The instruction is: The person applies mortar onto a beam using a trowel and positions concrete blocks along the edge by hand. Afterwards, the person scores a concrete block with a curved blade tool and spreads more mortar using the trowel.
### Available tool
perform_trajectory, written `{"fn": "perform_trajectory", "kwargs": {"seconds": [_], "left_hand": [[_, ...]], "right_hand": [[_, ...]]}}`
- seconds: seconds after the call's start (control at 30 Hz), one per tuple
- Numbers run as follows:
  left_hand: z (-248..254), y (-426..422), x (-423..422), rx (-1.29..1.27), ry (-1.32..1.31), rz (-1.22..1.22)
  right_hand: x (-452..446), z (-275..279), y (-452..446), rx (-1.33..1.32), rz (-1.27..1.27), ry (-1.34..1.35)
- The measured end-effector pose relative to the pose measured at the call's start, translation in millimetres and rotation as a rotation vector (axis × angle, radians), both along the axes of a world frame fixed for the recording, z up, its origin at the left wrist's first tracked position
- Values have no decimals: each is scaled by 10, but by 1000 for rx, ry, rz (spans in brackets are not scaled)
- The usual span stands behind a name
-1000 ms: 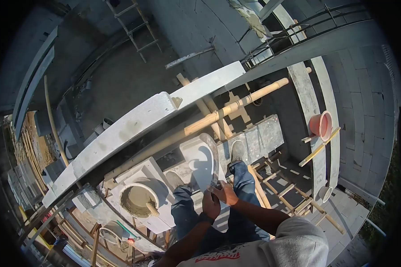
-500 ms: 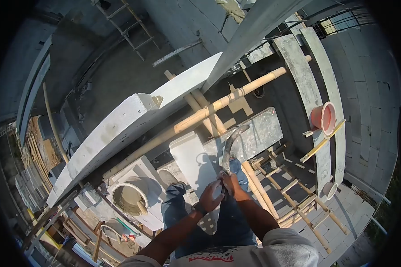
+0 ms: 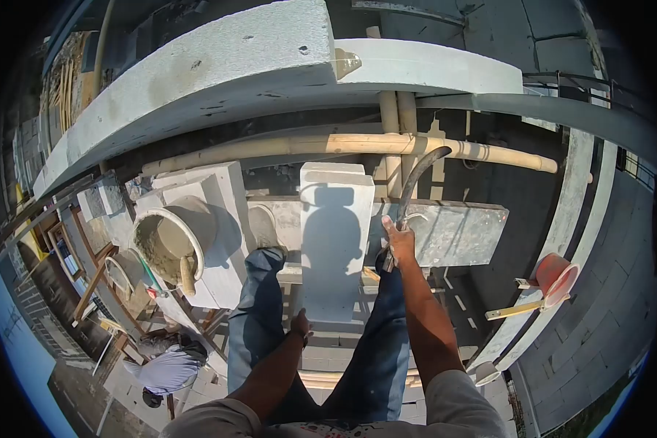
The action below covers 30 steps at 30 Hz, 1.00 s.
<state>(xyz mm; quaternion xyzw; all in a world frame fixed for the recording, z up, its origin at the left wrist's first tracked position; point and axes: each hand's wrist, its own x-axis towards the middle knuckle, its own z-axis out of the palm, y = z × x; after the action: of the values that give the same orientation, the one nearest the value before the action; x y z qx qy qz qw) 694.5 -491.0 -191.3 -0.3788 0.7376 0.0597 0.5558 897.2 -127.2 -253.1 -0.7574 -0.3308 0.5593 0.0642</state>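
My right hand [image 3: 400, 241] is wrapped round the lower part of a dark curved tool [image 3: 417, 175], whose tip rises over the bamboo pole [image 3: 328, 144]. My left hand [image 3: 300, 323] hangs near the lower left edge of a pale block [image 3: 333, 255]; its fingers are too small and shaded to read. The block stands between my legs, with my shadow across it. A second pale block edge [image 3: 333, 168] shows just behind it. Farther forward runs a block wall [image 3: 219, 66] with wet mortar [image 3: 347, 63] at its step.
A bucket of mortar [image 3: 147, 244] with a wooden handle in it stands at left on pale blocks [image 3: 230, 197]. One person [image 3: 169, 369] is bent over at lower left. At right, a red bucket [image 3: 557, 277] sits by planks [image 3: 562, 212]. A grey plank [image 3: 463, 232] lies near my right foot.
My hands have separated: the left has dropped beside the block, while the right keeps the curved tool. The view has turned and moved nearer the wall, and a person shows at lower left.
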Motion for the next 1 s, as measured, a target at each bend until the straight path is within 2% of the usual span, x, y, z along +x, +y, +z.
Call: {"fn": "perform_trajectory", "kwargs": {"seconds": [0.07, 0.17, 0.2, 0.27, 0.33, 0.37, 0.4, 0.57, 0.7, 0.73, 0.77, 0.83, 0.9, 0.93, 1.0], "left_hand": [[-74, 9, 226, -206, 114, 130], [-691, -802, 342, -190, 66, 299], [-855, -1046, 397, 23, 79, 379], [-1099, -1159, 534, 409, 138, 637], [-1136, -926, 458, 209, 151, 718], [-1153, -864, 433, 108, 154, 749], [-1352, -1090, 495, 258, 149, 869], [-1517, -1264, 569, 212, 280, 752], [-1718, -1516, 421, 289, 291, 645], [-1575, -1423, 294, 325, 240, 524], [-1464, -1248, 203, 263, 287, 563], [-1335, -990, 44, 147, 405, 633], [-1603, -1218, -72, 88, 379, 585], [-1631, -1258, -145, 55, 367, 559], [-1620, -966, -298, -31, 375, 344]], "right_hand": [[-154, -135, 388, -92, 86, 7], [-304, -556, 517, -51, 26, 67], [-356, -682, 549, -4, -29, 101], [-463, -608, 709, -147, -34, 38], [-405, -798, 641, -141, -95, 290], [-466, -713, 654, -119, -2, 240], [-593, -515, 720, -94, 88, 193], [-471, -868, 572, -145, -30, 260], [-426, -627, 506, -57, -70, 342], [-285, -629, 442, -42, -76, 312], [-143, -609, 381, -25, -87, 285], [-48, -160, 428, -93, -215, 378], [-30, 299, 421, -19, -318, 584], [150, 371, 375, -11, -337, 484], [779, 385, 204, 4, -333, 207]]}}
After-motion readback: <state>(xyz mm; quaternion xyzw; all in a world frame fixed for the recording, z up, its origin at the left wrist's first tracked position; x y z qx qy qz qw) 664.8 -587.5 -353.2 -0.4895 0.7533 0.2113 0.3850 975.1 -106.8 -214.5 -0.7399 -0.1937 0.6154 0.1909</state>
